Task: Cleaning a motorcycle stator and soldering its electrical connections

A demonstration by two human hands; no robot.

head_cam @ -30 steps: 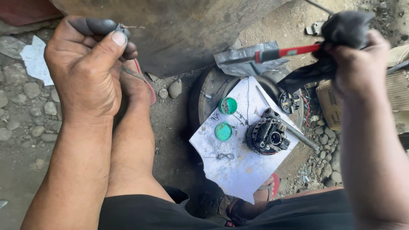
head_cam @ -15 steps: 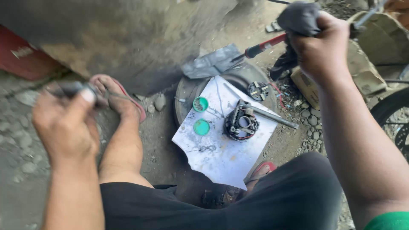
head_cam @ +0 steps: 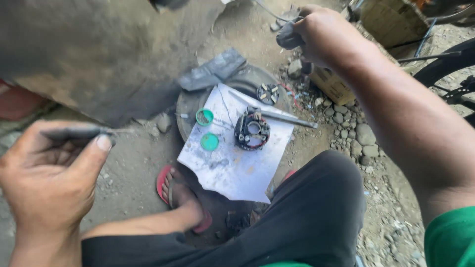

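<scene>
We saw two hands in the head view. The left hand (head_cam: pixel 47 183) sat low left, thumb and fingers pinched on one thin grey strip (head_cam: pixel 74 132) that ran level above the palm, over bare dirt and well apart from the other work. The right hand (head_cam: pixel 324 34) was up at the top, clenched around one dark rag (head_cam: pixel 288 35); whether anything was inside the rag, we could not tell. Between the hands lay one white sheet (head_cam: pixel 232 168), creased, resting on a round metal disc (head_cam: pixel 185 106) whose rim showed at the sheet's left and top. On the sheet we counted two green caps (head_cam: pixel 204 117), one above the other, close but apart; the upper looked like an open ring, the lower like a filled one. Just right of them sat one dark round motor part (head_cam: pixel 252 131) with a hole in its middle and red wire at its edge. One metal rod (head_cam: pixel 284 117) lay slanted just behind it, its tip off the sheet's right edge. One smaller round part (head_cam: pixel 267 93) lay beyond the rod on the disc. One grey flat slab (head_cam: pixel 213 69) rested on the disc's far left rim. One red sandal (head_cam: pixel 166 185) was on a foot just below the sheet, left of a black-trousered knee (head_cam: pixel 316 207). One brown box (head_cam: pixel 334 86) sat among stones under the right wrist.
</scene>
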